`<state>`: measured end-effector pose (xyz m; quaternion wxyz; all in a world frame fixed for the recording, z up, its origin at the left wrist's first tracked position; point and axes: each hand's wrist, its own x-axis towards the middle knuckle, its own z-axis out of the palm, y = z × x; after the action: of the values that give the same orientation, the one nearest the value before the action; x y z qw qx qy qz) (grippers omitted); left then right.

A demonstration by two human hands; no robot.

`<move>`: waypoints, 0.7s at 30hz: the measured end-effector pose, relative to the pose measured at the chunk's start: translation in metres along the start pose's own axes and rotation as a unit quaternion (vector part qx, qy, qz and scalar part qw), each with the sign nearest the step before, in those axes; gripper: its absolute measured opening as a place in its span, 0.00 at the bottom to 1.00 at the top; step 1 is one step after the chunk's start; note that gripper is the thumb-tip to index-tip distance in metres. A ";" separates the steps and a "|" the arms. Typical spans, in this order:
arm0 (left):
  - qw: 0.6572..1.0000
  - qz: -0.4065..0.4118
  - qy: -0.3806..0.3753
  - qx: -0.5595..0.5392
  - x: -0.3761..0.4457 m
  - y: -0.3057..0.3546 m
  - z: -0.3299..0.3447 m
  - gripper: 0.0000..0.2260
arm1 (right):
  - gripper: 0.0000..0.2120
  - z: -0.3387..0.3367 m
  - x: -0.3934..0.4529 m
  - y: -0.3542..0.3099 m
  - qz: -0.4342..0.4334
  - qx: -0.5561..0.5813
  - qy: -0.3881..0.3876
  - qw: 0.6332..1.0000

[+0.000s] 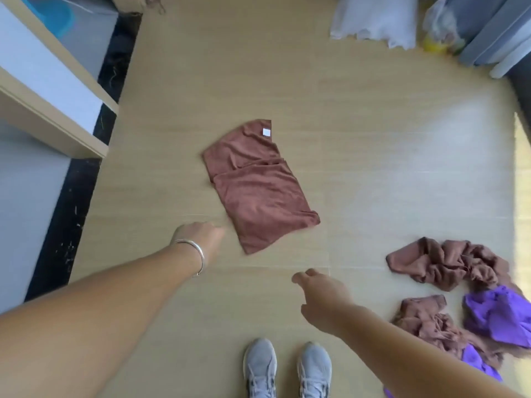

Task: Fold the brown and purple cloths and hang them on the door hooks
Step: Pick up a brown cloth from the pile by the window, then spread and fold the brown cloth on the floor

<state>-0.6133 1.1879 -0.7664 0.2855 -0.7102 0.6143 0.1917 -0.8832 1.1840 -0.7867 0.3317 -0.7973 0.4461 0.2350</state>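
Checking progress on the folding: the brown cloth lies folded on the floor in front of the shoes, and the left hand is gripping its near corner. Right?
Not quite. In the head view the folded brown cloth lies on the floor ahead of the shoes, but the left hand holds nothing; it sits just short of the cloth's edge.

No legible text; cloth tag blank

Bright daylight enters from the right, leaving a washed-out glare patch on the floor. Wide-angle distortion bends the edges, and both hands are slightly motion-blurred.
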 end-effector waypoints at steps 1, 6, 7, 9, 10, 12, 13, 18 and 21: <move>1.000 -0.003 -0.011 -0.002 0.001 0.003 0.015 0.12 | 0.26 0.006 0.007 0.008 0.008 -0.017 -0.005 1.000; 0.999 -0.024 -0.022 -0.042 0.013 0.026 0.087 0.11 | 0.28 0.024 0.051 0.047 0.016 -0.095 0.016 0.995; 0.998 -0.024 -0.018 -0.047 0.018 0.033 0.099 0.10 | 0.28 0.028 0.061 0.053 0.016 -0.106 0.023 0.994; 0.998 -0.027 -0.008 -0.062 0.029 0.047 0.119 0.10 | 0.28 0.035 0.082 0.065 0.016 -0.124 0.037 0.991; 0.997 -0.028 -0.002 -0.068 0.037 0.054 0.129 0.10 | 0.28 0.039 0.094 0.071 0.014 -0.135 0.043 0.990; 0.997 -0.031 0.015 -0.075 0.056 0.069 0.148 0.11 | 0.29 0.049 0.119 0.083 0.011 -0.155 0.057 0.986; 0.996 -0.032 0.020 -0.078 0.067 0.076 0.158 0.12 | 0.29 0.054 0.132 0.090 0.010 -0.163 0.065 0.984; 0.994 -0.038 0.031 -0.096 0.135 0.107 0.203 0.16 | 0.29 0.084 0.202 0.121 0.001 -0.206 0.092 0.974; 0.993 -0.044 0.033 -0.101 0.177 0.119 0.231 0.16 | 0.29 0.102 0.248 0.137 -0.009 -0.241 0.102 0.965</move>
<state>-0.6814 1.1913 -1.0734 0.1999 -0.7675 0.5692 0.2167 -0.8878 1.0695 -1.0649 0.0849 -0.8772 0.4007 0.2504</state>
